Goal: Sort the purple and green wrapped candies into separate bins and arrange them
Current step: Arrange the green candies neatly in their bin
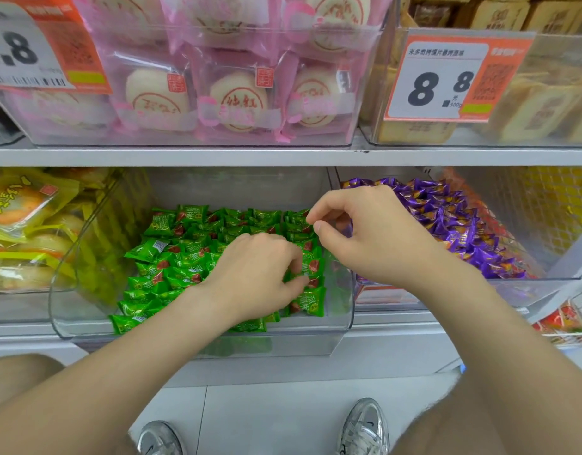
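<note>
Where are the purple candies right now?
In the head view, the purple candies fill the clear bin right of the green candies, just beyond the right hand.

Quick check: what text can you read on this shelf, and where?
"8.8", "元", "500g": right white-and-orange price tag.
".8", leading digit cut off: left white-and-orange price tag.
Chinese heading on right tag, red stamps on pink-wrapped round pastries, green wrapped candies: too blurred to read.
</note>
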The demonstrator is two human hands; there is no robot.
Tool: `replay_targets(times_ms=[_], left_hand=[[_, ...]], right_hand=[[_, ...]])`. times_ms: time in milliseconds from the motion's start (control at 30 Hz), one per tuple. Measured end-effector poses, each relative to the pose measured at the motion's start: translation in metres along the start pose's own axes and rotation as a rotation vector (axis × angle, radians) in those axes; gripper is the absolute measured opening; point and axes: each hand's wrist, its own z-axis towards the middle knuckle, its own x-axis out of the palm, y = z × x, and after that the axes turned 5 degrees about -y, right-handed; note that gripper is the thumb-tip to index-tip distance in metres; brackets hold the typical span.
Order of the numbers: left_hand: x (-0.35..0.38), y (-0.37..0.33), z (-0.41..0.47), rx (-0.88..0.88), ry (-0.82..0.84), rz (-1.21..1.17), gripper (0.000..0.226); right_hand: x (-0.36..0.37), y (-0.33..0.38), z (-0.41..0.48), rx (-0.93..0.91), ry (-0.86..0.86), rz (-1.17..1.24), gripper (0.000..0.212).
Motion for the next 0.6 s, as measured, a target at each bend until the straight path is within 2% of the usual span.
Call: replay_targets(times_ms=[100, 167, 300, 400, 600], left_hand=[[-0.014, 0.019, -0.006, -0.242, -0.097, 0.001, 0.024], [-0.022, 0.040, -0.011, -0.366, -0.085, 0.100, 0.024], [-0.038, 0.076, -0.017, -0.580, 0.199, 0.321, 0.032], [-0.039, 0.096, -0.019, -0.596, 0.278, 0.368, 0.037], [-0.035, 0.110, -0.015, -0.621, 0.248, 0.322, 0.043]], right_hand=[[0.011, 0.012, -0.001, -0.067, -0.027, -0.022, 0.013], [0.024, 0.022, -0.001, -0.115, 0.040, -0.026, 0.013], [0.041, 0.037, 0.004, -0.160, 0.168, -0.040, 0.018], [0.047, 0.044, 0.008, -0.182, 0.185, -0.046, 0.016], [0.056, 0.052, 0.016, -0.165, 0.198, -0.039, 0.015]])
